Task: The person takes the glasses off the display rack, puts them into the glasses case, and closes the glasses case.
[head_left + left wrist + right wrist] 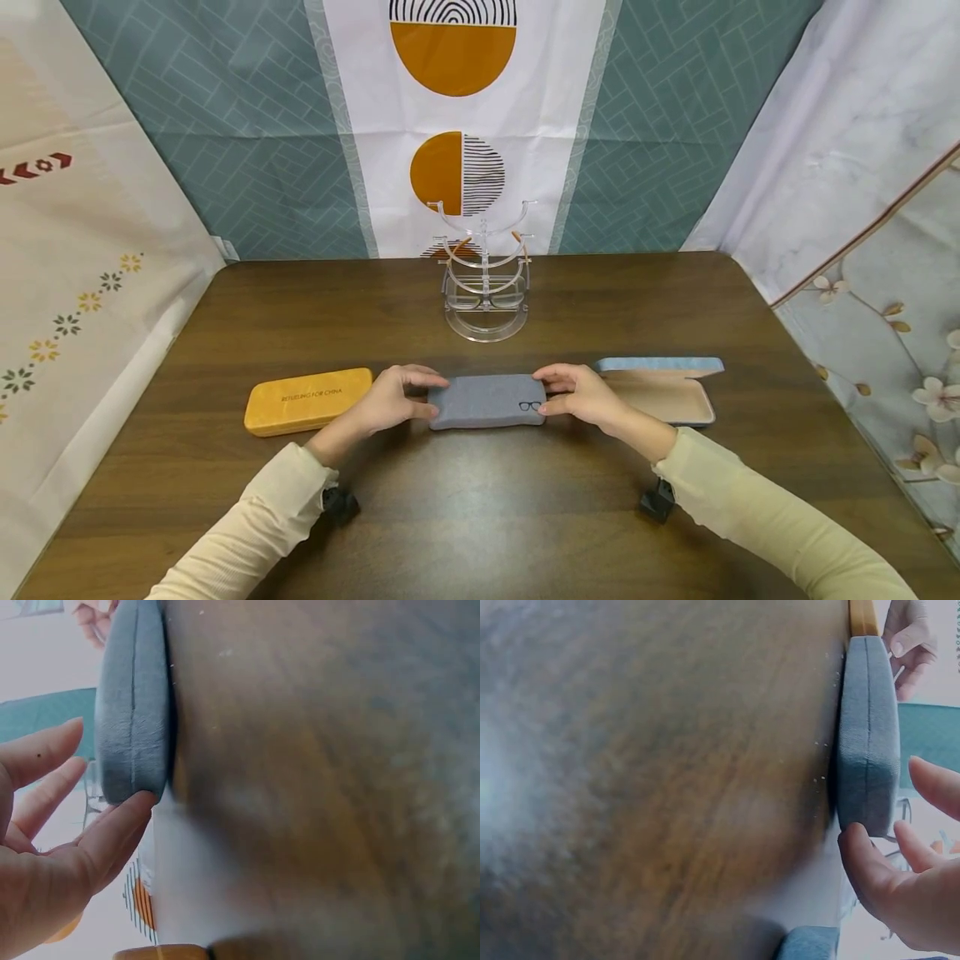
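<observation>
A closed grey-blue glasses case [480, 400] with a small printed pair of glasses lies at the middle of the table, its long side across. At its left end is my left hand [393, 395], fingers fairly straight and spread; in the left wrist view a fingertip [144, 799] touches the end of the case. My right hand [588, 397] is at the opposite end in a similar pose, and the right wrist view has a fingertip [854, 831] against the lower edge. Neither hand's fingers wrap around the case.
Left of my left hand lies a yellow glasses case [307, 402] with printed lettering. A blue glasses case [660, 400] stands open beyond my right hand, pale inside. Behind the middle is a clear display stand [486, 333] holding glasses on its tiers. Patterned cloths surround the brown table [480, 517].
</observation>
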A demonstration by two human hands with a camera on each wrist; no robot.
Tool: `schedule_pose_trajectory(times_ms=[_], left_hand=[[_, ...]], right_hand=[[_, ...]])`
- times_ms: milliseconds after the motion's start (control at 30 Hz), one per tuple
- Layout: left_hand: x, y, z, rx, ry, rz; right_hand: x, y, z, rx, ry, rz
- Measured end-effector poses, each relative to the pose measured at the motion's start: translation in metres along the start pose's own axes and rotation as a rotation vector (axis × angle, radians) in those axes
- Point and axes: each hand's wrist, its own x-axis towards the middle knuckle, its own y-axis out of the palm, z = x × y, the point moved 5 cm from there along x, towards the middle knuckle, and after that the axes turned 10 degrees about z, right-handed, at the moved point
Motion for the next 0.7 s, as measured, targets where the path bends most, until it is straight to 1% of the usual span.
schedule_pose_trajectory(times_ms=[67, 133, 333, 500, 600, 700], left_hand=[[0.000, -0.003, -0.002, 0.002, 0.010, -0.016], [0.000, -0.005, -0.003, -0.016, 0.014, -0.023], [0.004, -0.013, -0.003, -0.087, -0.010, -0.054], [0.008, -0.018, -0.002, -0.169, -0.019, -0.078], [0.011, -0.021, -0.002, -0.226, -0.041, -0.095], [0.014, -0.025, -0.003, -0.253, -0.059, -0.123]], right_hand=[[0.000, -0.001, 0.002, -0.002, -0.001, -0.007], [0.001, -0.003, 0.003, 0.006, -0.006, -0.011], [0.005, -0.008, 0.011, 0.038, -0.009, -0.018], [0.010, -0.014, 0.020, 0.042, -0.010, -0.035], [0.014, -0.018, 0.025, 0.036, -0.002, -0.048], [0.017, -0.021, 0.030, 0.038, 0.008, -0.065]])
